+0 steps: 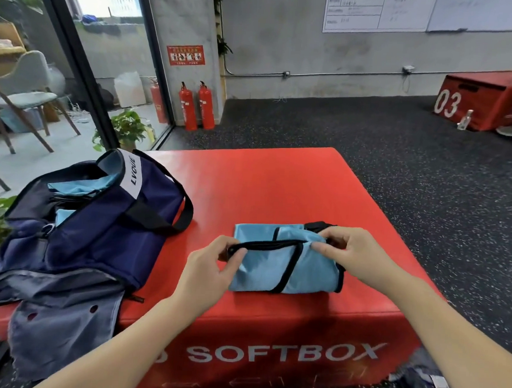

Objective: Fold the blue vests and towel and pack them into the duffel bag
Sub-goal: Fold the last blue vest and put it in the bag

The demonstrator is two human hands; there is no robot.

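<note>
On top of the red soft box (264, 188), centre-right & near the front edge, lies a folded light-blue vest (277, 266) w/ black trim. Both hands are on it: left hand (212, 268) pinches the black trim strip at the vest's left end, fingers curled round it; right hand (355, 255) grips the fabric at the vest's top right, fingers curled in, thumb on the cloth. Left of the vest, apart from it, sits the navy duffel bag (98, 230), unzipped, w/ light-blue fabric showing inside at its far end. Bag's flap hangs over the box's near-left corner. Far back by the wall: two red fire extinguishers (197, 106); far right, another red box (485, 99) marked 03.
</note>
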